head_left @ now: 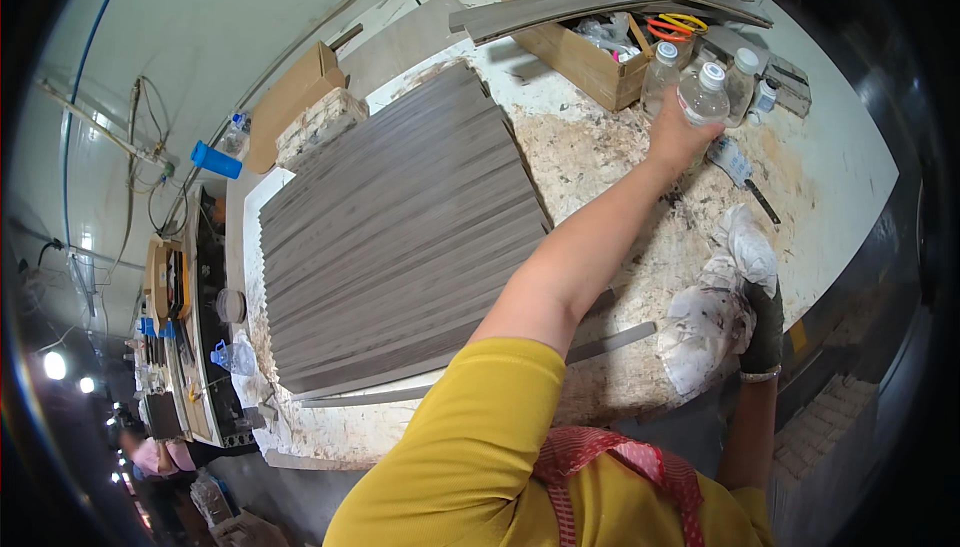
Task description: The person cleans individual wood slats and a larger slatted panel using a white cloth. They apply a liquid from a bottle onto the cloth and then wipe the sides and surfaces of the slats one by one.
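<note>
Gripping a clear bottle [704, 102] beside two more bottles [741, 85], I have my left hand [682, 134] at the far right of the table [835, 177], near a cardboard box [580, 65]. My gloved right hand [765, 329], partly hidden, clutches a stained white cloth [703, 332].

A stack of planks [400, 227] covers the left and middle of the worktable [590, 157], with a cardboard box [290, 97] behind its far left corner. At the far right, long strips [610, 5] lie across an open carton [585, 65]; just right of the carton, the left hand [684, 133] is around a plastic bottle [704, 99]. Nearer the person, a cloth [700, 322] lies at the right edge against the right hand [766, 322], though whether that hand grips it is hard to tell.
</note>
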`<control>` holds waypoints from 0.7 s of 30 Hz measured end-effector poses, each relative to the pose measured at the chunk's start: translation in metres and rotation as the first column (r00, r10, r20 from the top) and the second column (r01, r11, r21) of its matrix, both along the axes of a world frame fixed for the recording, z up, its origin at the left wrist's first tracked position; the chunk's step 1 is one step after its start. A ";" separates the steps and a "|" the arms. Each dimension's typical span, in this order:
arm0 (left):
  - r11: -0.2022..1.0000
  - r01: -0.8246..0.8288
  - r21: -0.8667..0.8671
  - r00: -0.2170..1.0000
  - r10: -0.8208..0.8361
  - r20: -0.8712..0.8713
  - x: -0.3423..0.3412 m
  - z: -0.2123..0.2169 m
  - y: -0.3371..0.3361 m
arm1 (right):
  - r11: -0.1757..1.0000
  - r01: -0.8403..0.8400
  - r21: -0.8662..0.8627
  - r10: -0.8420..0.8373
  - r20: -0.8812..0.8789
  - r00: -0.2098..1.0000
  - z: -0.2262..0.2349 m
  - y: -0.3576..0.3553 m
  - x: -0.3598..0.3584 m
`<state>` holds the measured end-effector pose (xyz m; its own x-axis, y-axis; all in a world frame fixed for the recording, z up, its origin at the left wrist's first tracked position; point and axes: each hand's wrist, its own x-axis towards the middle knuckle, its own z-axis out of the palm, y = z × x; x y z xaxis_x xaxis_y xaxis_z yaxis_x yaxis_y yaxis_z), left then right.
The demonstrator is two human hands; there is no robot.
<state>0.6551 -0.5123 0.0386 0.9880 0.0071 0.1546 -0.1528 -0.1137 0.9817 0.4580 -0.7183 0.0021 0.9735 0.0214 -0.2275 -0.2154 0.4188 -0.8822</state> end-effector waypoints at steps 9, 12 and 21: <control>0.927 0.078 0.367 0.910 -0.217 0.354 -0.064 0.028 0.001 | 0.931 0.260 -0.257 -0.216 0.185 0.959 0.049 -0.024 -0.005; 0.769 0.118 0.628 0.890 -0.363 0.276 -0.084 0.054 0.001 | 0.903 0.328 -0.277 -0.247 0.289 0.925 0.009 -0.029 -0.014; 0.262 0.012 0.965 0.720 -0.672 0.173 -0.106 0.034 -0.005 | 0.984 0.159 -0.076 -0.132 0.282 0.950 0.005 0.006 0.001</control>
<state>0.5490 -0.5174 0.0729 0.6038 -0.7694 0.2085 -0.7928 -0.6069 0.0563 0.4592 -0.7124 0.0072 0.9894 -0.1339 0.0553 0.0980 0.3375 -0.9362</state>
